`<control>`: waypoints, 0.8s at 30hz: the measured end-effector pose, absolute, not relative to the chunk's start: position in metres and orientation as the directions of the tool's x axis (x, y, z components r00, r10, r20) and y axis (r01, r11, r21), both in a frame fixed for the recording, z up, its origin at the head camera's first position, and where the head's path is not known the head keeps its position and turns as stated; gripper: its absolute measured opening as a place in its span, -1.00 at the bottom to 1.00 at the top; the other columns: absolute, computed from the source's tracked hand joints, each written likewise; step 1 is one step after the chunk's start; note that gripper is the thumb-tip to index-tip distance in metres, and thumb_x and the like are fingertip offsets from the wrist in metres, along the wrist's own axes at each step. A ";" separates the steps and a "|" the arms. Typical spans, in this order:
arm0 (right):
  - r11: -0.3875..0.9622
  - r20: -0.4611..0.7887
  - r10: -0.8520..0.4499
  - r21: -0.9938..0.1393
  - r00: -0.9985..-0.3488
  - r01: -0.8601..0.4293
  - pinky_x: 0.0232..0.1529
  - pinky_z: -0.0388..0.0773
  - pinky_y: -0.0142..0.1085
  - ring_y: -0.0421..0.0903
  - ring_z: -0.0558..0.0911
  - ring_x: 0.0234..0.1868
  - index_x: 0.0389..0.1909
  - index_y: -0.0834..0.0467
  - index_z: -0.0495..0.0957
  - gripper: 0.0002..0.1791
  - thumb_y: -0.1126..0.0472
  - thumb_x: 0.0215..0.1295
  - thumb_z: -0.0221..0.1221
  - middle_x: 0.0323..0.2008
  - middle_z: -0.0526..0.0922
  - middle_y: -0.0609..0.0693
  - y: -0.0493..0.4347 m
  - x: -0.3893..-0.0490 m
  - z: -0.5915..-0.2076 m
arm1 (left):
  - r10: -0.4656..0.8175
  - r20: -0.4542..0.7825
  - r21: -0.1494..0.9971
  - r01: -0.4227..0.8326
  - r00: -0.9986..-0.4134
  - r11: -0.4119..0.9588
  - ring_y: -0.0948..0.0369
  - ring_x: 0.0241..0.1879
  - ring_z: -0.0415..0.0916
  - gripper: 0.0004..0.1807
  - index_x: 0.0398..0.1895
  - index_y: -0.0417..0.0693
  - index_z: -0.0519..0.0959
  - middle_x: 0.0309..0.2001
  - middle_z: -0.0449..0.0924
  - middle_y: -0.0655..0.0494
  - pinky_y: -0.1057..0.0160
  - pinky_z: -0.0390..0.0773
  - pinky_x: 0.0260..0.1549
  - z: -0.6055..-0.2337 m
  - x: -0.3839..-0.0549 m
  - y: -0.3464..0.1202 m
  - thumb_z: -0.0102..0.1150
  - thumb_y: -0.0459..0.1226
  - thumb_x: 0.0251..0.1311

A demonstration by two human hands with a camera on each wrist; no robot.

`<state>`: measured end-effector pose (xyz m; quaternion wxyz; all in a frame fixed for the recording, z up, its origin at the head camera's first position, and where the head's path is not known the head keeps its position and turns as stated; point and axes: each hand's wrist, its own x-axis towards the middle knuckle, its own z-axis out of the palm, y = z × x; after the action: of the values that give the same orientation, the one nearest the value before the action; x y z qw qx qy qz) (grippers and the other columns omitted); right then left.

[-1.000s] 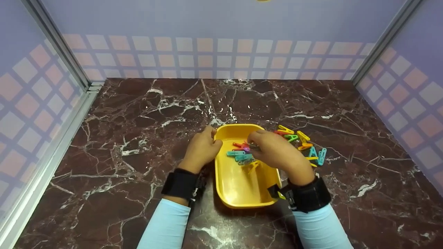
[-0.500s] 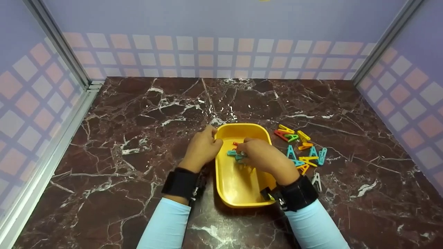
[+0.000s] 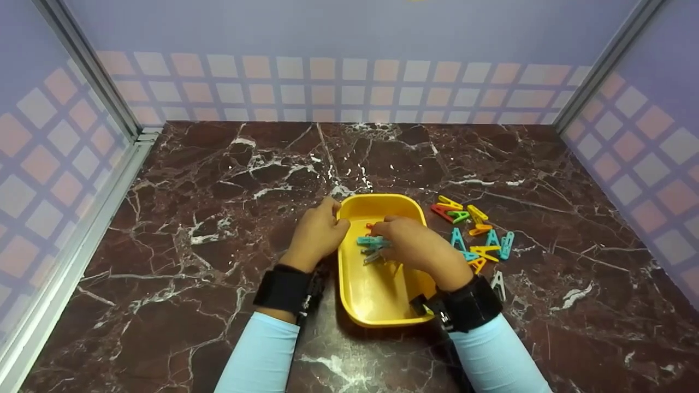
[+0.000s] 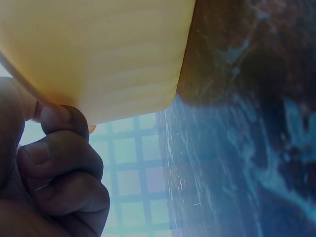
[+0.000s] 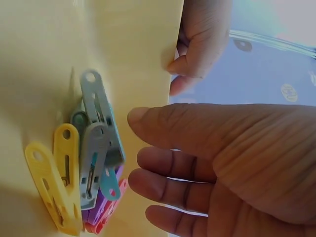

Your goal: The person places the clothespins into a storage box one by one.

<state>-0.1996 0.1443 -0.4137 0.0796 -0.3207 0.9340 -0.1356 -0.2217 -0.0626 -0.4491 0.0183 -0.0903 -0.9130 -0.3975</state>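
My left hand [image 3: 318,233] holds the left rim of a yellow plastic tray [image 3: 377,297], with thumb and forefinger pinching the edge and the other fingers curled, as the left wrist view shows. Inside the tray, my right hand [image 3: 423,248] hovers beside a small heap of clothespins. In the right wrist view its thumb and fingers are apart, with nothing between them. That heap has grey clothespins [image 5: 93,158], yellow clothespins [image 5: 54,190], a purple clothespin [image 5: 94,212], a red clothespin [image 5: 106,215] and a teal clothespin [image 3: 371,240]. In the head view the right hand hides part of it.
Right of the tray, several loose clothespins [image 3: 483,251] in yellow, teal, red, green and orange lie on the dark marbled table [image 3: 218,180]. A white clothespin [image 3: 498,285] lies nearer me. Tiled-pattern panels [image 3: 322,98] enclose the back and sides.
My right hand has shifted left and slightly toward me within the tray, uncovering clothespins on the table. Grey clothespins in the tray have moved a little left. My left hand stays on the rim.
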 end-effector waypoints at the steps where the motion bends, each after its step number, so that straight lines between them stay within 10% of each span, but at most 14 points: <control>1: 0.756 -0.060 -0.619 -0.315 -0.783 -0.573 -0.01 0.52 -0.13 0.00 0.59 -0.10 0.06 0.21 0.63 -0.63 0.28 0.21 0.34 -0.06 0.64 0.09 0.145 -0.199 -0.413 | 0.148 0.103 0.723 0.177 -0.984 0.668 0.08 -0.42 0.55 -0.73 -0.05 -0.11 0.51 -0.44 0.59 0.02 0.11 0.54 -0.36 -0.449 -0.222 -0.063 0.12 -0.24 0.20; 14: 0.749 0.083 -0.546 -0.396 -0.834 -0.531 -0.02 0.53 -0.05 0.08 0.60 -0.06 0.09 0.27 0.56 -0.64 0.24 0.32 0.25 -0.03 0.62 0.14 0.180 -0.185 -0.376 | 0.146 0.092 0.732 0.167 -0.985 0.661 0.13 -0.50 0.55 -0.71 -0.01 -0.13 0.50 -0.50 0.57 0.07 0.18 0.55 -0.47 -0.448 -0.221 -0.061 0.12 -0.23 0.23; 24: 0.865 -0.093 -0.293 -0.450 -0.952 -0.222 -0.39 0.37 -0.17 -0.02 0.44 -0.46 -0.19 0.27 0.53 -0.81 0.21 0.32 0.19 -0.45 0.51 0.06 0.233 -0.200 -0.390 | 0.144 0.103 0.716 0.174 -0.984 0.676 0.08 -0.44 0.57 -0.70 0.00 -0.13 0.51 -0.46 0.60 0.04 0.12 0.55 -0.39 -0.450 -0.222 -0.062 0.10 -0.24 0.22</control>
<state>-0.2004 0.2335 -0.3903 0.0794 -0.1338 0.9623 -0.2229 -0.2222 -0.0619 -0.4499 0.0190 -0.0869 -0.9153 -0.3928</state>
